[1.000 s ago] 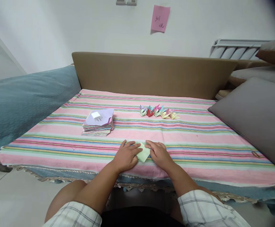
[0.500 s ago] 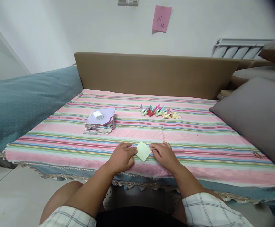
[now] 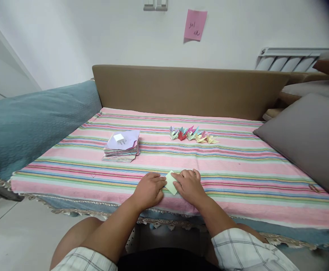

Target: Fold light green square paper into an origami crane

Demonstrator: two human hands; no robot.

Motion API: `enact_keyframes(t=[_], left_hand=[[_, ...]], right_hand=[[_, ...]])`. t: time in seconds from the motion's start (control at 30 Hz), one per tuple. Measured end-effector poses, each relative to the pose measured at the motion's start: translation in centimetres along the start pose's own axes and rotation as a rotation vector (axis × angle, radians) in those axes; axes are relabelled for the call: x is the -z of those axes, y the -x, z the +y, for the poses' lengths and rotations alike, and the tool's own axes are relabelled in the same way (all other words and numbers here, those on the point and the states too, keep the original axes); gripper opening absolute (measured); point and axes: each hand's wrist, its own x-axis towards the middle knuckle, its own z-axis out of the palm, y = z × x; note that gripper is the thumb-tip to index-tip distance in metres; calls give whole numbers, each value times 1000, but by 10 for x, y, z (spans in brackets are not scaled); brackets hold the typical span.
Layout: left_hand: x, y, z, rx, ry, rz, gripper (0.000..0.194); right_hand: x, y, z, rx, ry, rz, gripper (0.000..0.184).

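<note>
A small folded piece of pale green origami paper (image 3: 170, 183) lies flat on the striped cloth in front of me. My left hand (image 3: 149, 190) presses its left corner with fingers held together. From the right, my right hand (image 3: 189, 185) reaches over the paper, its index fingertip near the top corner and its thumb on the right part. The fingers are bent around that edge, which they partly hide. Beyond the hands stands a row of several folded paper cranes (image 3: 192, 134) in red, pink, blue, green and yellow.
To the left, a stack of paper sheets (image 3: 121, 152) carries a small white block (image 3: 119, 138). The pink striped cloth (image 3: 158, 150) covers the seat. A blue-covered armrest (image 3: 54, 109) borders the left, a grey cushion (image 3: 302, 131) the right, and a brown backrest (image 3: 187, 92) the rear.
My right hand has moved left onto the green paper, covering its right side. The left hand stays at the left corner. The whole view has shifted slightly.
</note>
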Motion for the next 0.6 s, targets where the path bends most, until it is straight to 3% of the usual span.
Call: enact_keyframes(t=[0.27,0.6], left_hand=[[-2,-1,-2,17,24,-5,43],[-5,-1,-4,24,26,-12,43]], right_hand=[[8,15,0,109,-67,38,25],[11,28,3,221,-164,-14,28]])
